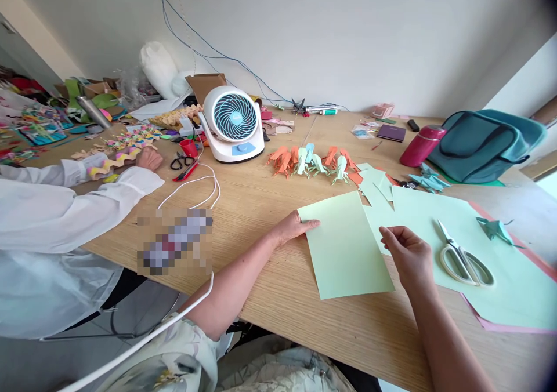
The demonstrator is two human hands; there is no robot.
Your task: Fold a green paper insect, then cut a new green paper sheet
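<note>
My left hand point(296, 228) grips a pale green sheet of paper point(348, 253) at its upper left corner, thumb on top. The sheet is raised at a slant over the table. Just off its right edge is my right hand point(407, 256), fingers curled in and thumb against them, with nothing visible in it. To the right of that hand, white-handled scissors point(463, 261) lie on larger pale green sheets point(418, 206). A folded teal paper figure point(496, 228) rests beyond the scissors. Smaller green paper pieces point(375, 186) lie behind the held sheet.
Several orange and green folded paper figures point(304, 161) stand mid-table. Behind are a white fan point(235, 119), a pink bottle point(422, 145) and a teal bag point(478, 145). A white cable point(143, 337) crosses at left. A co-worker's hand point(149, 158) rests near black-handled scissors point(181, 161).
</note>
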